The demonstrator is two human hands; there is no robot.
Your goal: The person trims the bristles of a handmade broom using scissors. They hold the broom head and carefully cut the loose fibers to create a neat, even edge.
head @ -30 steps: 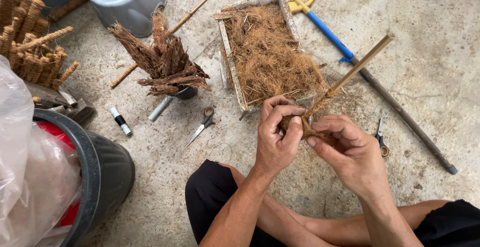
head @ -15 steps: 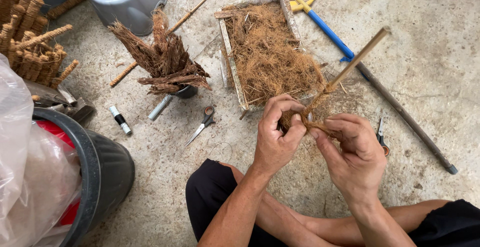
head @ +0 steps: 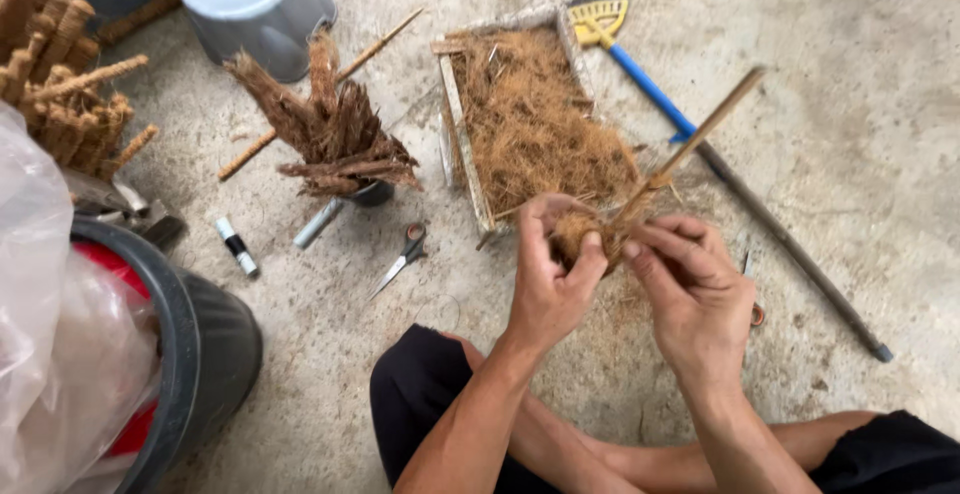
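My left hand [head: 552, 272] and my right hand [head: 692, 288] meet over my lap, both gripping the lower end of a thin wooden stick [head: 700, 132] that slants up to the right. A tuft of brown coconut fibre [head: 578, 230] is pressed around the stick's end between my fingers. Just beyond my hands lies a shallow wooden tray [head: 457, 119] heaped with the same loose fibre [head: 535, 124].
Scissors [head: 398, 262] lie on the concrete left of my hands. A small pot with bark strips [head: 335, 139], a grey bucket [head: 255, 4], fibre-wrapped sticks [head: 55, 74], a marker [head: 237, 247], a black bin with plastic bag [head: 120, 354] and a blue-handled broom [head: 640, 74] surround me.
Both hands have worked the fibre tuft round the stick's end; the stick has tilted slightly more upright. The other objects have not moved.
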